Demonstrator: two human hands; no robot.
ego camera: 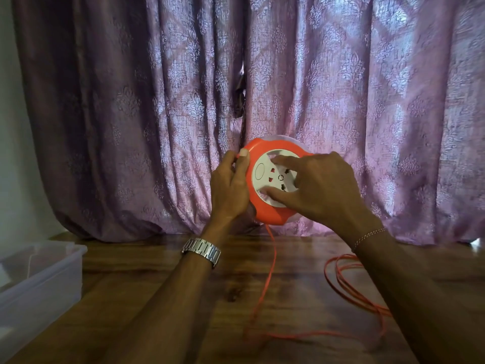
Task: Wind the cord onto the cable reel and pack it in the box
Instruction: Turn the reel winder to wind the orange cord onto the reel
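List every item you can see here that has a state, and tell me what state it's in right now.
Orange round cable reel: held up off the table, white socket face toward the camera.
Orange cord: mostly unwound, hanging from the reel, looped on the wooden table.
Clear plastic box: open, on the table's left.
Left hand: grip shut on the reel's rim.
Right hand: fingers on the white face.
Purple curtain: drawn closed.

a mauve damask-patterned curtain (341, 88) hangs in heavy folds across the whole back, daylight glowing through the weave and through a narrow gap at its middle. a pale wall (10, 114) shows at far left. below, a dark glossy wooden table (162, 292) catches soft reflections
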